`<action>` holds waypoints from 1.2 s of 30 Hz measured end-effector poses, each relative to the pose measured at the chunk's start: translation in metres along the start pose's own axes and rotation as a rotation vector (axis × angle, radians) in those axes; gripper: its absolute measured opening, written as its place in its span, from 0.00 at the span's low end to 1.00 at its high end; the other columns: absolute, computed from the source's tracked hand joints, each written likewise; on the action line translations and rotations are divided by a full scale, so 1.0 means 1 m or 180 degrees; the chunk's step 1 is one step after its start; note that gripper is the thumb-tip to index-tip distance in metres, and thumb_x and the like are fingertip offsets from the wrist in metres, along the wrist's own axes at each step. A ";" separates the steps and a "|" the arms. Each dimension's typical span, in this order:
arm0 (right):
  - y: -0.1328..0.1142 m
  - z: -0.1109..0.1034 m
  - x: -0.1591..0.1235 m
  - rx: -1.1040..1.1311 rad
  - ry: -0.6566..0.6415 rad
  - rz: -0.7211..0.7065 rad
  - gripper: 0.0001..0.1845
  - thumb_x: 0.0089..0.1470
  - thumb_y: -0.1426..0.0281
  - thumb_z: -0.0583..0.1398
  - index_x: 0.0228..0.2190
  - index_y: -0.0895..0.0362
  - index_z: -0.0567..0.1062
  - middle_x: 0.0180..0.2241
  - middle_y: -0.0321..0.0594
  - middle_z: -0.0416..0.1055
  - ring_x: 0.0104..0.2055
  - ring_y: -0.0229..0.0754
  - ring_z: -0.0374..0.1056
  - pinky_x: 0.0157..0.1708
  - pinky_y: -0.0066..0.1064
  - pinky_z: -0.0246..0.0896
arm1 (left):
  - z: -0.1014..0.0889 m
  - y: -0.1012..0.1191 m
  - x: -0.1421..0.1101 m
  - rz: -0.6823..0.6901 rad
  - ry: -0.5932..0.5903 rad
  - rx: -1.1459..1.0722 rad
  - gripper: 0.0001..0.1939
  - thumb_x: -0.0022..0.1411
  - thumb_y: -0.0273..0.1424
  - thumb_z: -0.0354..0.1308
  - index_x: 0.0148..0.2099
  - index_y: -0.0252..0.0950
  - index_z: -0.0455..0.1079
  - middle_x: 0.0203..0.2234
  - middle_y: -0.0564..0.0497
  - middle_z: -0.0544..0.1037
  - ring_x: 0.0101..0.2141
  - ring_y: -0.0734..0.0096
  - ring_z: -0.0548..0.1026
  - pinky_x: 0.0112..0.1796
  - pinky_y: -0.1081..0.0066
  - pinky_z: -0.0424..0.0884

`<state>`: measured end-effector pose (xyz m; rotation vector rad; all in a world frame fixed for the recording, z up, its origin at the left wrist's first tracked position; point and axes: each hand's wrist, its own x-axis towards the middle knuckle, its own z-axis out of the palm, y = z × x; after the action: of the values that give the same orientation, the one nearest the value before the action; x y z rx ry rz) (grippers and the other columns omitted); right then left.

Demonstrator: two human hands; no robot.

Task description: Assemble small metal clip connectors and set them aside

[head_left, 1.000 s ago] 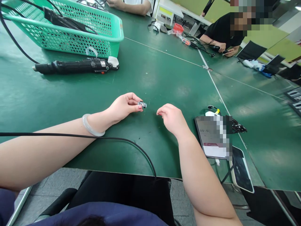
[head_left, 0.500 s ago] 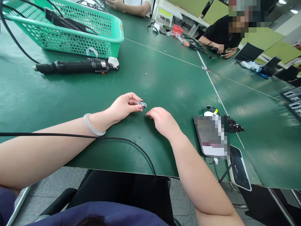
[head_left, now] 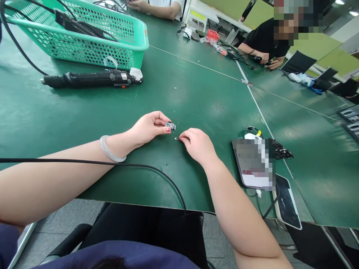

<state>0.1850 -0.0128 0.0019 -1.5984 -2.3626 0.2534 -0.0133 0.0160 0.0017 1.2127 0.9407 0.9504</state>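
Note:
Between the thumb and fingers of my left hand (head_left: 151,127) is a small circuit board (head_left: 171,126), its face turned up and its free end pointing right. My right hand (head_left: 198,144) is closed in a pinch on a tiny light-coloured metal piece (head_left: 177,139), too small to name. That piece sticks out leftward from the fingertips, just below and right of the board and apart from it. Both hands are low over the green table (head_left: 179,97).
A green perforated basket (head_left: 84,45) with black cables stands back left. Before it lies a black electric screwdriver (head_left: 89,79). A black cable (head_left: 112,163) crosses my left forearm. Two phones, one tilted (head_left: 252,164) and one at the table edge (head_left: 287,201), are at right. Co-workers sit opposite.
My right fingers have shifted and turned slightly, so the tiny metal piece now points left from the fingertips. The board in my left hand has tilted a little, showing more of its face.

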 end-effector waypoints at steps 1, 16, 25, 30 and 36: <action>0.000 0.000 0.000 -0.0025 0.0003 0.0015 0.10 0.58 0.72 0.55 0.29 0.55 0.76 0.33 0.40 0.74 0.39 0.43 0.66 0.38 0.35 0.60 | 0.000 0.000 0.000 -0.0009 0.0008 0.0014 0.13 0.47 0.27 0.69 0.35 0.32 0.69 0.30 0.49 0.79 0.32 0.74 0.76 0.41 0.68 0.70; -0.004 0.004 0.002 0.0124 0.0037 0.0182 0.11 0.57 0.73 0.53 0.28 0.55 0.74 0.33 0.38 0.70 0.35 0.40 0.64 0.32 0.31 0.55 | 0.001 0.000 0.001 -0.0027 0.0024 0.0040 0.12 0.49 0.26 0.68 0.36 0.32 0.69 0.29 0.50 0.79 0.31 0.75 0.76 0.40 0.69 0.70; 0.000 0.007 0.006 0.0630 0.0418 0.0260 0.09 0.55 0.70 0.58 0.29 0.53 0.80 0.32 0.35 0.71 0.31 0.36 0.65 0.33 0.30 0.59 | 0.002 0.001 0.000 -0.0037 0.0032 0.0093 0.12 0.50 0.26 0.67 0.36 0.31 0.69 0.29 0.50 0.79 0.32 0.75 0.76 0.40 0.68 0.70; 0.005 0.002 0.003 0.0646 0.0245 0.0258 0.05 0.52 0.68 0.62 0.30 0.54 0.79 0.33 0.35 0.72 0.31 0.35 0.64 0.32 0.30 0.59 | 0.001 0.000 0.000 -0.0035 0.0016 0.0049 0.12 0.49 0.25 0.67 0.35 0.31 0.69 0.29 0.50 0.79 0.32 0.75 0.76 0.41 0.68 0.70; 0.002 0.003 0.002 0.0196 0.0118 0.0139 0.08 0.55 0.70 0.58 0.27 0.54 0.77 0.33 0.37 0.72 0.35 0.39 0.66 0.33 0.31 0.58 | 0.001 0.001 0.000 -0.0062 0.0007 0.0120 0.13 0.48 0.25 0.68 0.36 0.31 0.69 0.31 0.49 0.79 0.33 0.75 0.76 0.42 0.67 0.70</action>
<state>0.1846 -0.0100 -0.0011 -1.6138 -2.2719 0.2999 -0.0123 0.0158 0.0031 1.2324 0.9743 0.9224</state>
